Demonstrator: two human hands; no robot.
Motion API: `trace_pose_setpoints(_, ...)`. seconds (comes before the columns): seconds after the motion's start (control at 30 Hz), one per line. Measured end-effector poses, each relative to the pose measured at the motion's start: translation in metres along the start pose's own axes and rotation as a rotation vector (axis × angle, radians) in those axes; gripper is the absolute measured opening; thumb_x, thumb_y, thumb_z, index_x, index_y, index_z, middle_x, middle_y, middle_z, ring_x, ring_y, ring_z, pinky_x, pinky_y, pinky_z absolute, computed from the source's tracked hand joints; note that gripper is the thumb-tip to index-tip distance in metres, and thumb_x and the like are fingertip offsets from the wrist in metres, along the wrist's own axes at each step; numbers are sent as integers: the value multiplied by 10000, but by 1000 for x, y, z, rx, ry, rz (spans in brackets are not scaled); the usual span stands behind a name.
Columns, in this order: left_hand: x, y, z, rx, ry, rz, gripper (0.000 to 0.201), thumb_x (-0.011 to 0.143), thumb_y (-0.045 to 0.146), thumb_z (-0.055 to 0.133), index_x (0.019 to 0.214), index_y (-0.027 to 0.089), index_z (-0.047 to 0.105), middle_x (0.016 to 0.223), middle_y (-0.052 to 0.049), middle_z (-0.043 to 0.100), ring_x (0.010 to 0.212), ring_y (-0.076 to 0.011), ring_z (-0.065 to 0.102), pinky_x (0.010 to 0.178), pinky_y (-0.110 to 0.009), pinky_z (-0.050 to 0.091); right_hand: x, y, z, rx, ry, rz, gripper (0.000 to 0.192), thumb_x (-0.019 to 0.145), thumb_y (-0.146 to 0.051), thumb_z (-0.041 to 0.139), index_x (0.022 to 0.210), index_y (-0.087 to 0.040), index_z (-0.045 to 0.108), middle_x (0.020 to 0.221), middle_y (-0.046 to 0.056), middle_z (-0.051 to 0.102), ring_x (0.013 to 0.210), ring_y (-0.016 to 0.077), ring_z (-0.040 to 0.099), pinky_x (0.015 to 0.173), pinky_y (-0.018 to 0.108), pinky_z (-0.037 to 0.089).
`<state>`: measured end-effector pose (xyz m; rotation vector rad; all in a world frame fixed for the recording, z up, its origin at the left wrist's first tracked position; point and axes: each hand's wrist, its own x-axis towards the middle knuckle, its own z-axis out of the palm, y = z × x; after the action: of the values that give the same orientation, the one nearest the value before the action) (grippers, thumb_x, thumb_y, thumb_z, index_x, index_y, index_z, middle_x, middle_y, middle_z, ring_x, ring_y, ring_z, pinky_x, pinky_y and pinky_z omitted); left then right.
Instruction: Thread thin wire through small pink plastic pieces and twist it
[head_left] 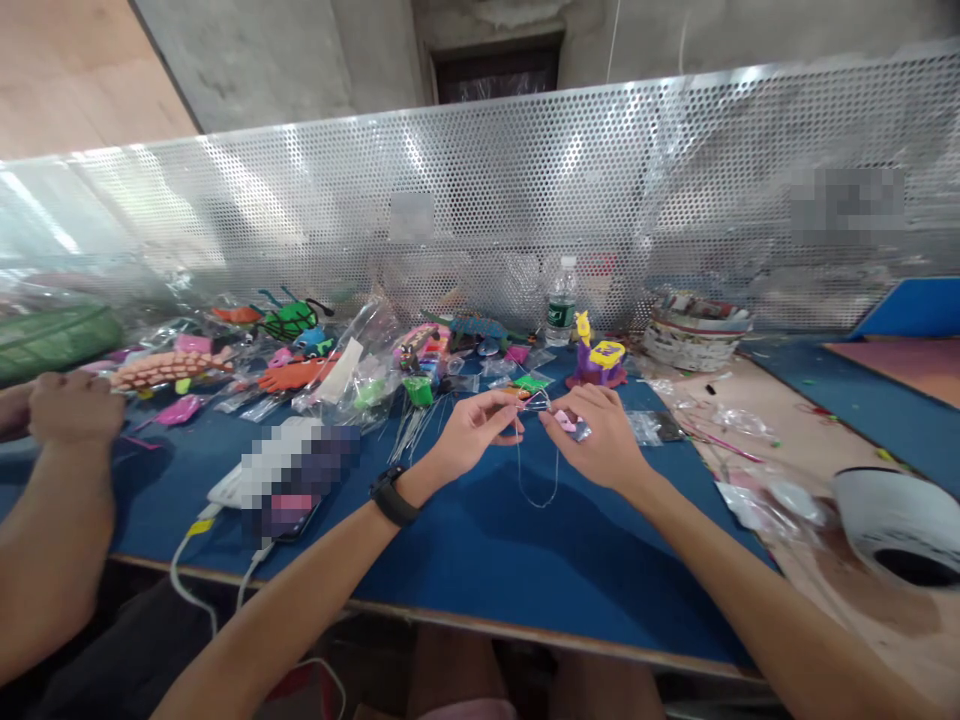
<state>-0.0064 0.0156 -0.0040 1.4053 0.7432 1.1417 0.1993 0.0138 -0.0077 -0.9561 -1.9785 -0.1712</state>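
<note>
Two bare forearms are rising from the bottom edge of the frame and meeting just above its centre, over the blue table mat [480,560]; the left one is wearing a black wristband [393,496]. At that meeting point the left hand [474,432] is pinching its thumb and forefinger together on a thin clear thread [537,480], whose loop is hanging down below both hands to just over the mat. The right hand [600,440] is curling its fingers closed around small pink pieces [568,424], with thumb and forefinger nipping the thread's other end near a tiny triangular wire shape between the two hands; exactly what the fingertips are clamping there is too small to tell. As I judge it, the slack loop is the weak point: it is dangling free and could snag on the watch or on the clutter of plastic bags [360,380] in the middle left of the frame, tugging the thread out of the pinch. The pink pieces are sitting loosely in the right palm and could slip out and scatter. Another person's hand [73,406] is resting at the far left edge, well apart. A water bottle [561,303] and a purple and yellow toy [598,362] are standing just above the hands.
</note>
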Motion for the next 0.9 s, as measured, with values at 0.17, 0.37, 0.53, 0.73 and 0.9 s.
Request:
trace_pose_setpoints(0.17,-6,1,6,137,24,169,293,839,440,705,928,163,676,879,-49,665,748,-129,650,742,-301,606,0,-7,-1,-45,60,-55,213,924,-315,593,729,-243,641,576,-27,583,623,164,545,858,385,397)
trace_pose_setpoints(0.37,-15,2,12,428,147,446,140,884,330,669,909,202,718,1027,-92,690,925,-190,660,729,-280,570,-5,-13,-1,-99,200,-60,141,888,-295,654,759,-271,704,607,-25,679,646,177,617,952,442,356)
trace_pose_setpoints(0.53,-19,-1,10,547,240,499,66,846,293,713,826,242,749,948,-71,734,923,-216,672,910,-390,534,-8,-18,0,-178,230,-73,105,896,-307,661,822,-297,735,686,-24,743,676,184,650,867,430,355)
trace_pose_setpoints(0.73,-20,-6,9,618,211,543,64,844,263,714,787,246,739,960,-67,751,927,-221,687,929,-417,531,-9,-23,0,-234,262,-118,121,932,-273,623,885,-252,732,723,-6,763,652,159,653,673,385,251)
trace_pose_setpoints(0.9,-20,-4,12,696,240,719,83,853,191,696,781,229,710,924,-60,765,877,-193,716,844,-354,571,-7,-27,1,-295,258,-183,134,937,-196,592,945,-221,724,775,-5,780,652,138,660,643,375,229)
